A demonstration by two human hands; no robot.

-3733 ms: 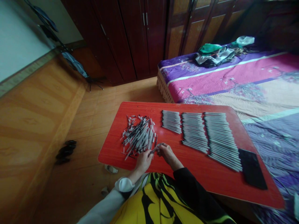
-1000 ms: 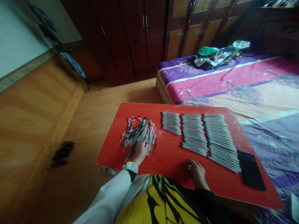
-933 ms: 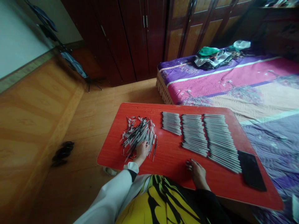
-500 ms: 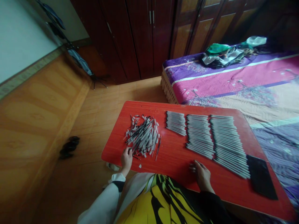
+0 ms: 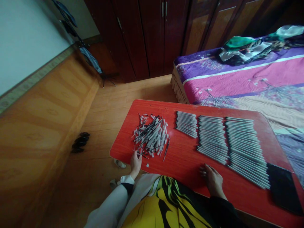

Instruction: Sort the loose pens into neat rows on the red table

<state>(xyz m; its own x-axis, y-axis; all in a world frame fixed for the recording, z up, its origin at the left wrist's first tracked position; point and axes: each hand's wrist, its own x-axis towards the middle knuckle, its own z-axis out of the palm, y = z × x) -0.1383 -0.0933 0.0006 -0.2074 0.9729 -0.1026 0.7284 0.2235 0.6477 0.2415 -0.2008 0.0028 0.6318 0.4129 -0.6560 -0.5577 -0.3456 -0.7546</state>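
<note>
From the head camera, the person's left hand (image 5: 136, 164) sits at the near edge of a loose, criss-crossed pile of slim white pens with dark tips (image 5: 150, 136), on a red counter (image 5: 123, 148). The left fingers (image 5: 137, 155) are loosely bunched and reach up to the pile's lower rim, but whether they pinch a pen there cannot be told from this view. A single dark pen (image 5: 166, 148) lies just beyond those fingers, up and to the right, beside the pile, and a tiny white scrap (image 5: 147, 165) sits on the red surface just to their right. The right hand (image 5: 213, 181) rests well apart from the pile, near the counter's front edge, its right fingers (image 5: 202, 171) released, spread a little and gripping nothing. Ahead of those fingers lie three neat blocks of side-by-side pens: a short row (image 5: 186, 124), a middle row (image 5: 212, 139) and a longest row (image 5: 247, 152), the last running close to a black smartphone (image 5: 283, 190) that lies further right, near the counter's corner. A white sleeve (image 5: 106, 205) covers the left arm and a black sleeve (image 5: 223, 212) the right, above a yellow and black patterned garment (image 5: 166, 209). Beyond the fingers, past the counter's far edge, are a bed with a pink and purple quilt (image 5: 237, 79), a heap of clothes (image 5: 244, 50) on it and a dark wooden wardrobe (image 5: 152, 38), while a pair of black slippers (image 5: 80, 142) lies on the wooden floor (image 5: 71, 107) to the left
</note>
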